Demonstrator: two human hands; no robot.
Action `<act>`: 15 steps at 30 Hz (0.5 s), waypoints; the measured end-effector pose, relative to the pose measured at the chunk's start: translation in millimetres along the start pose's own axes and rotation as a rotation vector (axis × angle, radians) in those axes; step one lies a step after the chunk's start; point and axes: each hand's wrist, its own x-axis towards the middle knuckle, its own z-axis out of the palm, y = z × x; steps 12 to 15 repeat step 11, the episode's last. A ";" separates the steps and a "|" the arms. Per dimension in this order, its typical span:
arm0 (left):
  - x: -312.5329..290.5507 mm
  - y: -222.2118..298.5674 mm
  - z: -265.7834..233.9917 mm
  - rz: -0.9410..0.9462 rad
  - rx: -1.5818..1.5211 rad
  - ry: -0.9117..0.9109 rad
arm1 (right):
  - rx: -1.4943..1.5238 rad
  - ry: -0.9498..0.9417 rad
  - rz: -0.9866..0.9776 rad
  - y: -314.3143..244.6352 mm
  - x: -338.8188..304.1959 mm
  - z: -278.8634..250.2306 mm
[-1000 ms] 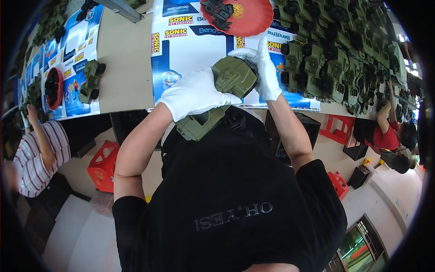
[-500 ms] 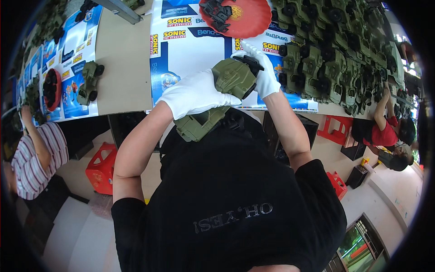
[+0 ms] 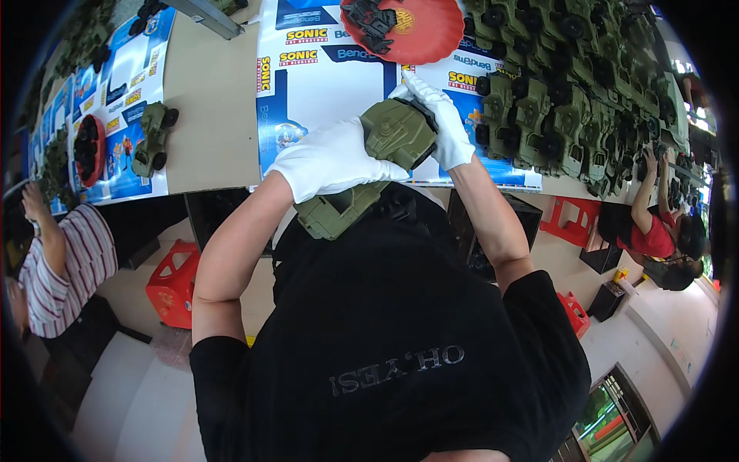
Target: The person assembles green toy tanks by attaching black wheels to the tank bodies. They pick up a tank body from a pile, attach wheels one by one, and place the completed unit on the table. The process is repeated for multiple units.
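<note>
An olive-green toy military truck [image 3: 398, 132] is held over the table's near edge, tilted, its rear part reaching down toward my black shirt. My left hand [image 3: 332, 159], in a white glove, wraps round the truck's middle and covers part of it. At the truck's far right end, my white-gloved right hand [image 3: 440, 118] presses with its fingers curled round that end. Those fingers hide most of a black part there. Beyond my hands lies a red scalloped plate [image 3: 435, 38] with black plastic parts [image 3: 371, 25] on it.
Many green toy trucks [image 3: 539, 115] crowd the table on the right. Printed sheets [image 3: 331, 85] cover the tabletop under my hands. Another truck [image 3: 152, 138] stands at the left, near a metal post [image 3: 206, 17]. Co-workers sit on both sides; red stools [image 3: 173, 281] stand below.
My right hand has closed further over the truck's end, so the black part that showed there is now mostly covered. My left hand keeps its hold. Co-workers' arms on both sides have shifted.
</note>
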 end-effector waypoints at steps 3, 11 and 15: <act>-1.8 2.6 0.0 -0.001 0.105 0.065 | -0.044 -0.122 -0.029 3.9 0.0 -5.4; -18.8 -5.1 11.8 0.192 0.737 0.258 | -0.118 -0.187 0.322 -19.2 -34.0 18.7; -18.8 -5.1 11.8 0.192 0.737 0.258 | -0.118 -0.187 0.322 -19.2 -34.0 18.7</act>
